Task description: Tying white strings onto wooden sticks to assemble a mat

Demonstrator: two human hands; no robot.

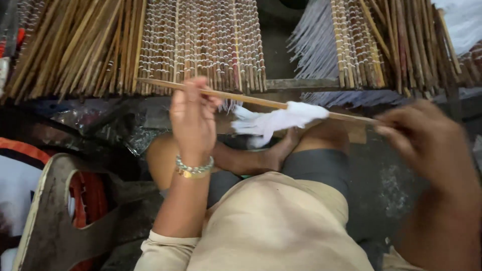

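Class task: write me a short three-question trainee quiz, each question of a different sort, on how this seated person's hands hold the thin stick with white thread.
1. True or false: the left hand holds the thin stick near one end.
2. What is wound around the stick's middle?
A. white thread
B. red ribbon
C. metal wire
3. Fill in: the left wrist wears a metal ____.

Key
1. True; the right hand pinches the other end.
2. A
3. bracelet
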